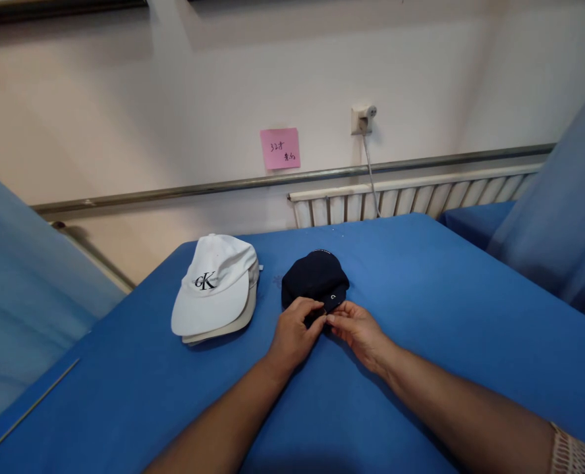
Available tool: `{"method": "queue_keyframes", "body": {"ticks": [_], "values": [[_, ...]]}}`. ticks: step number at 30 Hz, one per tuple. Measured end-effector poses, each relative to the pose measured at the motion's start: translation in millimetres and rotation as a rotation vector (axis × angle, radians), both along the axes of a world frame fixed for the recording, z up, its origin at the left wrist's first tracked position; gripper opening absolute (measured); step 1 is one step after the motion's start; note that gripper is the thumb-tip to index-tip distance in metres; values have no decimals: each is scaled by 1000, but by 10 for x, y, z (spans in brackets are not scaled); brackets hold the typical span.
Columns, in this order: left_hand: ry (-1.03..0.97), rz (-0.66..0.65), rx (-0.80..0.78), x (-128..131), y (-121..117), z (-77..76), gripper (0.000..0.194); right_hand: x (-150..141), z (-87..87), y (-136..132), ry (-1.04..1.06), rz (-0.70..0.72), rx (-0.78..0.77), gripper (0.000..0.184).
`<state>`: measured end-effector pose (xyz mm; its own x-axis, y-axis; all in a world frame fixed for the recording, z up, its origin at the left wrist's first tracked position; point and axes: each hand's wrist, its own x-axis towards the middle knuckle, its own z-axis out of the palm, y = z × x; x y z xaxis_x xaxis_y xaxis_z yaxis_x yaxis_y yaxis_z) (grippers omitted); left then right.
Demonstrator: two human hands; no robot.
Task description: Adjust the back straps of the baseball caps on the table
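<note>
A rounded dark navy fabric cap (pixel 315 273) lies toward twelve o'clock; both bare hands, left (pixel 293 331) and right (pixel 359 331), pinch its near edge, fingertips nearly closed. At eleven, a white curved-brim cap (pixel 218 283) reads "CK"; the pink square note (pixel 280 149), "32".

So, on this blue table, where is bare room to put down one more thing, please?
The widest bare patch lies between the dark cap, the right forearm and the blue table's right edge. Another lies before the white CK cap, between the thin stick and left forearm. Crowded: the dark cap's near edge, where left hand and right hand meet.
</note>
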<state>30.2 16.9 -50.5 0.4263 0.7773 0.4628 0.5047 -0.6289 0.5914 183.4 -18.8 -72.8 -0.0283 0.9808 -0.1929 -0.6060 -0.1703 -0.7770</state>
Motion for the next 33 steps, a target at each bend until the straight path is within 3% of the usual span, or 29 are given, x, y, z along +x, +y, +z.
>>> {"method": "queue_keyframes", "body": {"ticks": [13, 19, 26, 33], "values": [[29, -3, -13, -2, 11, -44, 20, 29, 0, 20, -104, 3, 5, 35], [59, -48, -12, 21, -46, 3, 24, -6, 16, 31, -181, -72, 18, 36], [146, 57, 130, -6, -26, 109, 35, -10, 4, 50, -249, -111, 46, 37], [146, 60, -150, -7, -7, 43, 35, -22, -4, 96, -235, -116, 126, 32]]}}
